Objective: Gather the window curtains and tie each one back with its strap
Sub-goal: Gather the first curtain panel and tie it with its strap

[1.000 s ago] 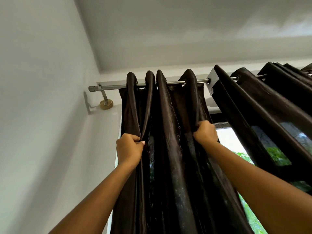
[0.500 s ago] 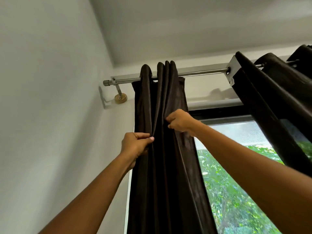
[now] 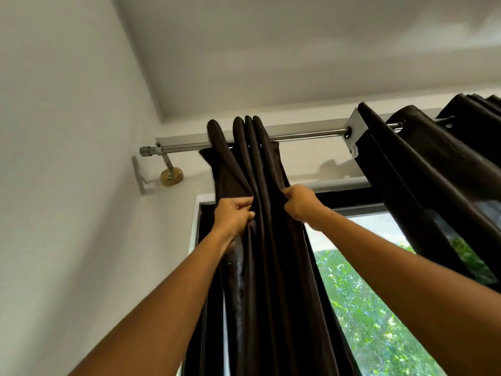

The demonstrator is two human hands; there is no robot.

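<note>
A dark brown left curtain [image 3: 273,256] hangs bunched in tight folds from a metal rod [image 3: 306,135] near its left end. My left hand [image 3: 234,215] grips the folds on the curtain's left side, fingers curled into the cloth. My right hand [image 3: 299,203] pinches the right edge of the same bunch at about the same height. A second dark curtain [image 3: 423,169] hangs from the rod at the right, spread wider, with a white tag [image 3: 356,132] at its top corner. No strap is visible.
The rod's bracket [image 3: 169,173] is fixed to the wall close to the left corner. A white wall [image 3: 67,185] runs along the left. Between the two curtains the window [image 3: 379,308] shows green foliage. The ceiling is overhead.
The left curtain's folds have been pushed together toward the left end of the rod, opening the window. My right hand moved left toward my left hand; the folds stay tightly bunched now.
</note>
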